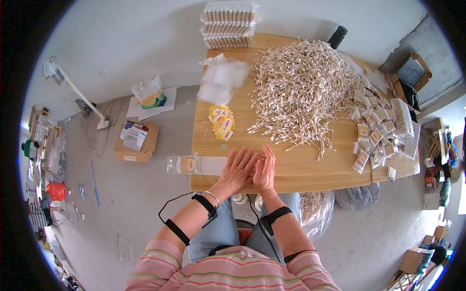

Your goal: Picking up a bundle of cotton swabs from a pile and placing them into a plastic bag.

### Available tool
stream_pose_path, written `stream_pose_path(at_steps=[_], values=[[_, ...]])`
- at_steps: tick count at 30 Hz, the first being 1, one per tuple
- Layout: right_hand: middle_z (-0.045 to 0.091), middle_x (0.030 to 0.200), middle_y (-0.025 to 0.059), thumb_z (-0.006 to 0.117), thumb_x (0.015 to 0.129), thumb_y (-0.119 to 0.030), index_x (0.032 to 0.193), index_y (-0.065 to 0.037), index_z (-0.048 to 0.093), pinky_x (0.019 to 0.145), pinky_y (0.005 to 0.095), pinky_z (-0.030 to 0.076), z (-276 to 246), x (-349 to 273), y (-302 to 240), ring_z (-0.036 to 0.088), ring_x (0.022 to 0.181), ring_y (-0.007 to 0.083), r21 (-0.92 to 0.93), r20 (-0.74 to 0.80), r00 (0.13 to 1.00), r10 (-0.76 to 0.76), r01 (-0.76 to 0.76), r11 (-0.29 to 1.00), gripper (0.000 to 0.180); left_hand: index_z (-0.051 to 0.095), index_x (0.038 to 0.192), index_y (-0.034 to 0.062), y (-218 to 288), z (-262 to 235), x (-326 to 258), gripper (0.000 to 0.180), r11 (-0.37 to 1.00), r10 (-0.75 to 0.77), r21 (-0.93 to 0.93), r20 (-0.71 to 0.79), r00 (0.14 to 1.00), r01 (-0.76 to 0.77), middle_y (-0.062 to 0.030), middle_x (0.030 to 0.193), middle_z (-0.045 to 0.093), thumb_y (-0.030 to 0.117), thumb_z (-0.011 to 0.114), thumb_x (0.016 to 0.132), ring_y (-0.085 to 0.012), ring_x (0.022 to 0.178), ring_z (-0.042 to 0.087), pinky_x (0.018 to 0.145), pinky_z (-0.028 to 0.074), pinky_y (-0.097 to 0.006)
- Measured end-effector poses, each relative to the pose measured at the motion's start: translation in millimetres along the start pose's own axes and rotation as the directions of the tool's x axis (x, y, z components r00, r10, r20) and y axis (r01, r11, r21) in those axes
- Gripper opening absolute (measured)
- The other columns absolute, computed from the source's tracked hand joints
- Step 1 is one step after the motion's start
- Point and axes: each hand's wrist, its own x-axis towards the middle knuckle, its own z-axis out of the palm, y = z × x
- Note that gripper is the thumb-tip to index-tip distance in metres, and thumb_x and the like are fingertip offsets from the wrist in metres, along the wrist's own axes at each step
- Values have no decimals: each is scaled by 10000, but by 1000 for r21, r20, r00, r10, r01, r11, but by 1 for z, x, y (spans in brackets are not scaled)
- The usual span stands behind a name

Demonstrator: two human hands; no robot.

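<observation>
My left hand reaches across the table's near edge, its fingers stretched out and slightly apart against my right hand. My right hand stands on its edge, fingers close together and cupped toward the left palm. What lies between the palms is mostly hidden; only thin pale slivers show. Beside my left hand a white strip lies flat. At its left end a clear bag with cotton swabs and a yellow card overhangs the table's left edge. Yellow printed cards lie in a loose stack beyond my left hand.
A big heap of loose cotton swabs covers the wooden table's far middle. Filled small packs pile up at the right. Clear empty bags and stacked bundled packs are far left. A cardboard box stands on the floor.
</observation>
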Motion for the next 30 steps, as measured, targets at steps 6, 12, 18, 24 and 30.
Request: stream_pose_path(at_steps=[6, 12, 18, 24, 30], values=[[364, 1438, 245, 431, 902, -66, 1381, 25, 373, 1139, 490, 245, -5, 1, -4, 287, 1373, 431, -154, 88, 994, -71, 84, 985, 491, 313, 1422, 3, -3, -9, -13, 659, 871, -262, -459, -129, 956, 177, -218, 1404, 401, 203, 610, 869, -392, 1297, 375, 1097, 286, -487], [264, 1540, 167, 480, 936, -316, 1471, 14, 265, 1181, 489, 122, -10, -12, -18, 164, 1451, 359, -523, 567, 823, -29, 388, 759, 664, 314, 1407, -24, -7, -1, -20, 524, 785, -391, -583, -201, 898, 211, -251, 1359, 432, 86, 486, 924, -416, 1249, 428, 1068, 358, -456], [180, 1571, 170, 503, 910, -480, 1492, -15, 238, 1187, 479, 77, -2, 21, -14, 120, 1467, 325, -649, 531, 837, 133, 301, 699, 790, 298, 1423, -20, -8, 1, -18, 513, 783, -411, -586, -236, 881, 209, -259, 1377, 420, 47, 420, 930, -418, 1275, 412, 1083, 357, -445], [154, 1574, 184, 537, 883, -480, 1495, -30, 239, 1181, 499, 63, -7, 6, -19, 94, 1463, 371, -589, 590, 795, 137, 309, 746, 816, 294, 1431, -19, -12, 3, -18, 519, 799, -416, -558, -241, 877, 226, -260, 1388, 412, 23, 408, 927, -412, 1280, 413, 1085, 358, -442], [211, 1552, 200, 600, 839, -486, 1479, -63, 303, 1171, 526, 82, -13, 3, -19, 135, 1452, 381, -589, 529, 847, 56, 319, 742, 822, 302, 1419, -33, -8, -1, -13, 526, 816, -390, -544, -265, 882, 197, -257, 1382, 419, -8, 432, 910, -410, 1264, 429, 1074, 376, -433]])
